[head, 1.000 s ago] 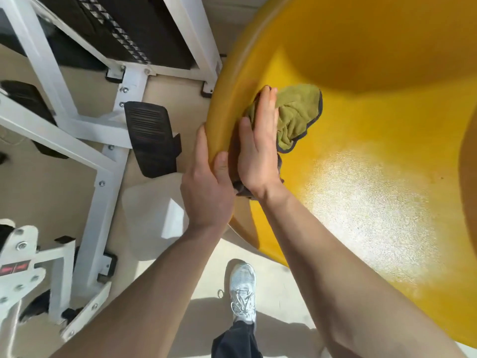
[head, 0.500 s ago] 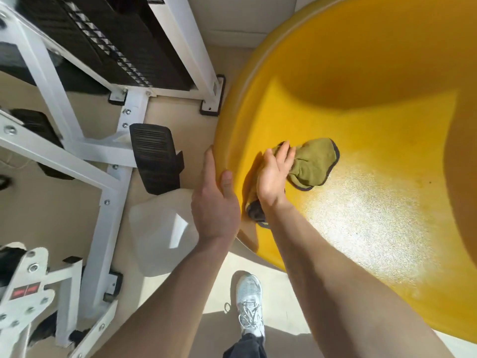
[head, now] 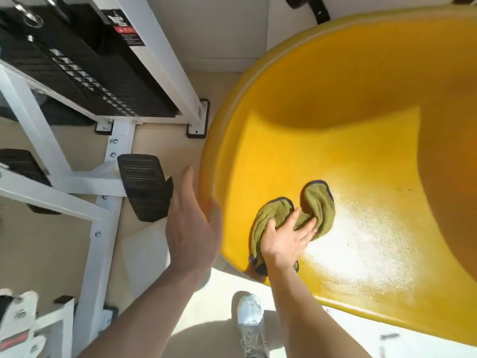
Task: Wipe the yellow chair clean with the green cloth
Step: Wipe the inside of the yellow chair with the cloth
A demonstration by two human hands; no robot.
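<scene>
The yellow chair (head: 361, 140) is a big rounded plastic shell filling the right side of the head view, its seat sunlit. The green cloth (head: 320, 205), dark-edged and bunched, lies on the seat near the chair's front-left edge. My right hand (head: 286, 241) presses flat on the cloth with fingers spread, covering its middle. My left hand (head: 193, 223) is beside the chair's left rim, fingers apart, thumb at the rim; whether it touches the rim is unclear, and it holds nothing.
A white-framed weight machine (head: 108, 140) with a black weight stack (head: 85, 65) and a black footplate (head: 144, 184) stands close on the left. My white shoe (head: 251, 321) is on the pale floor below the chair's edge.
My right hand slid the cloth from the chair's upper left rim down onto the seat. My left hand loosened from gripping the rim and opened. The camera view rose.
</scene>
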